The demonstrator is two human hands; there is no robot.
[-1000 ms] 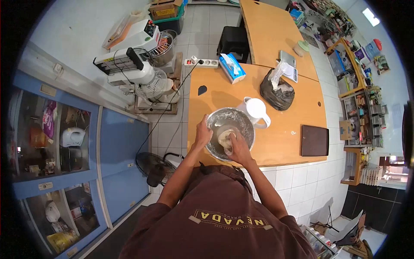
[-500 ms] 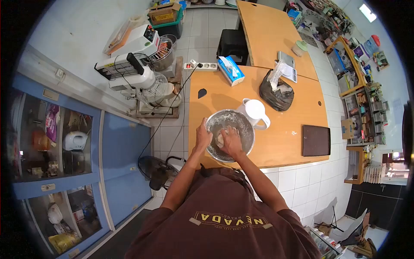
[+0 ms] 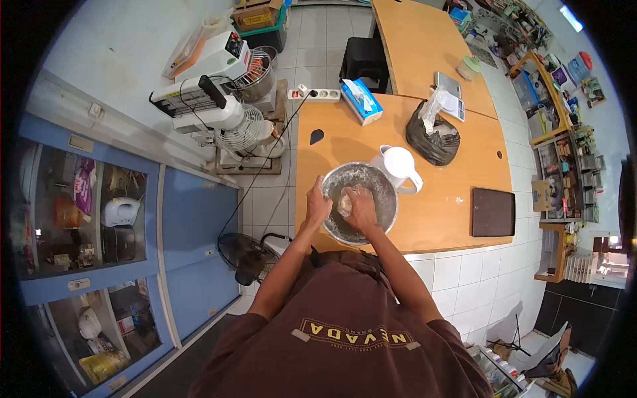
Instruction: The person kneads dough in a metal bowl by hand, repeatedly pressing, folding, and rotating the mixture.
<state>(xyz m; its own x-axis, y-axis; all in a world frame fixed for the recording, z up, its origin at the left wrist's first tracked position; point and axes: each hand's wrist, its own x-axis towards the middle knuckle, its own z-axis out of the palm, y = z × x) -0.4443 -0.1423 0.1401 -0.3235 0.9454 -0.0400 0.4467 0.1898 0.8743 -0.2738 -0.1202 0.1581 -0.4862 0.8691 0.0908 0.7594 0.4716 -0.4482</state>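
Observation:
A round metal mixing bowl [image 3: 383, 199] stands at the table's near edge, its inner wall dusted with white flour. My left hand [image 3: 318, 204] is closed on the bowl's left rim, thumb side inward. Inside the bowl, my right hand [image 3: 361, 209] presses on a small pale lump of dough [image 3: 344, 205], fingers curled over it. Part of the dough is hidden beneath that hand. Close beside the bowl, at its far right, is a white plastic jug [image 3: 398, 163] with its handle to the right.
On the wooden table [image 3: 438, 212] are a black plastic bag [image 3: 432, 142], a tissue box [image 3: 362, 103], a white scale [image 3: 453, 106] and a dark baking tray [image 3: 493, 212]. A power strip [image 3: 318, 95] lies at the far left edge. Mixers [image 3: 239, 126] and a floor fan [image 3: 247, 259] stand left.
The view has shifted slightly. Within the bowl, my right hand and the dough have moved a little away from me. My left hand keeps its hold on the rim.

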